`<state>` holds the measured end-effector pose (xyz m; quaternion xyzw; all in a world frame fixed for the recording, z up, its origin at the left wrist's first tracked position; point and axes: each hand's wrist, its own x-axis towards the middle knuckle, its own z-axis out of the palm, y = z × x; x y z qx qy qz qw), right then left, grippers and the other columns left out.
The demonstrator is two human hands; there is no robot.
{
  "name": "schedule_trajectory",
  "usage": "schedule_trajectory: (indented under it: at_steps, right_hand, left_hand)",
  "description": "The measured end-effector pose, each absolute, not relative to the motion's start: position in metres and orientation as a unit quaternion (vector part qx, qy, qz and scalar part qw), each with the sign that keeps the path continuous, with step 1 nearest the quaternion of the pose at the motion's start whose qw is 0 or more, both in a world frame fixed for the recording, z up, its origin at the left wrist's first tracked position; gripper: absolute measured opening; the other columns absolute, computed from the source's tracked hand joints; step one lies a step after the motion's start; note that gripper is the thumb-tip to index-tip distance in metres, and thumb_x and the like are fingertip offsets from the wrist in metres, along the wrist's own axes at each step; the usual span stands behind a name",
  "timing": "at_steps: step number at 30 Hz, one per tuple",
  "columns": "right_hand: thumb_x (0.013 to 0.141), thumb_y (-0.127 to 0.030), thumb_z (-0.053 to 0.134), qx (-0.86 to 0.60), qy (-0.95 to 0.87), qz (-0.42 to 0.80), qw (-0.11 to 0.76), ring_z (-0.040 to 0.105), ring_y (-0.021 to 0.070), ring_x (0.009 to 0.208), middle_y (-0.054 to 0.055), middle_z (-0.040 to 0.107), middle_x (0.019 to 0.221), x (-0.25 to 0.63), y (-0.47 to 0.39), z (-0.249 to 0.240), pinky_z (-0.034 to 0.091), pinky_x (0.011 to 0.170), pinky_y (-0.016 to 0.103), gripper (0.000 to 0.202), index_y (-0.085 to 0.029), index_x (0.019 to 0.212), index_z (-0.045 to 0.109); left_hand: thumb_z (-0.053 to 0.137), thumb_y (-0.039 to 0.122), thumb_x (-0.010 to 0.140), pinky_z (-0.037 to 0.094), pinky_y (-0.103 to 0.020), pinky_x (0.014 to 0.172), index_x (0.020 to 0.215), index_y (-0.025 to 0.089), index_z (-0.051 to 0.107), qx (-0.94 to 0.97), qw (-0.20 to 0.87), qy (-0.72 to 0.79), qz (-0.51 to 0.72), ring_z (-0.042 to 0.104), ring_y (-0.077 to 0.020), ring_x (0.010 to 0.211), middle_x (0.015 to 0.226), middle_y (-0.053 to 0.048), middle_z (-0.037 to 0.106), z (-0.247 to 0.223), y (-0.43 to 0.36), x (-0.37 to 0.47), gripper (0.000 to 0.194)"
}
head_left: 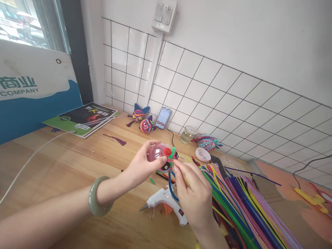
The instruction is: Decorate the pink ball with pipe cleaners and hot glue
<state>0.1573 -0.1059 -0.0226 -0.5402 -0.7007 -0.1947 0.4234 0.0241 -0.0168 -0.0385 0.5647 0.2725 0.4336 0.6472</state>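
My left hand (pixel 146 159) grips a clear plastic ball (pixel 155 152) between thumb and fingers. Pipe cleaners cover its near right side, with a red coil (pixel 168 151), a green strand and dark round pieces like eyes. At that decorated side, the thumb and fingertips of my right hand (pixel 193 183) pinch together on a pipe cleaner; its tip is mostly hidden by my fingers. A blue pipe cleaner (pixel 170 181) hangs under the ball and curves behind my right hand. Below lies a white hot glue gun (pixel 166 200) on the wooden table, its small light lit.
Many colourful pipe cleaners (pixel 241 204) spread at the right, near yellow-handled pliers (pixel 310 199). Behind stand finished yarn-like figures (pixel 147 125), a phone (pixel 163 117), a glass jar (pixel 188 134) and a small pink bowl (pixel 203 154). A purple tassel (pixel 118 139) and a book (pixel 85 117) lie left.
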Motion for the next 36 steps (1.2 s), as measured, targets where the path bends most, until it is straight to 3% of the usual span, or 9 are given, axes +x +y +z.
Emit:
schedule_trajectory:
  at_steps: [21,36]
  right_hand:
    - [0.088,-0.012,0.054,-0.550,-0.697,-0.159,0.432,0.064,0.0167,0.074,0.006,0.067,0.080,0.1602,-0.1063,-0.0163,0.054,0.066,0.030,0.014,-0.017,0.093,0.065]
    - [0.088,-0.011,0.054,-0.556,-0.700,-0.161,0.418,0.062,0.0166,0.076,0.006,0.065,0.081,0.1645,-0.1120,-0.0128,0.051,0.072,0.030,0.011,-0.017,0.090,0.063]
  left_hand:
    - [0.070,0.038,0.073,0.048,-0.038,0.089,0.114,0.017,0.044,0.552,0.669,0.269,0.417,0.058,-0.0255,0.107,0.116,-0.013,0.060,-0.0370,-0.0191,0.0263,0.053]
    - [0.068,0.043,0.076,0.051,-0.032,0.079,0.118,0.021,0.045,0.507,0.713,0.253,0.412,0.059,-0.0229,0.105,0.123,-0.010,0.058,-0.0389,-0.0194,0.0251,0.052]
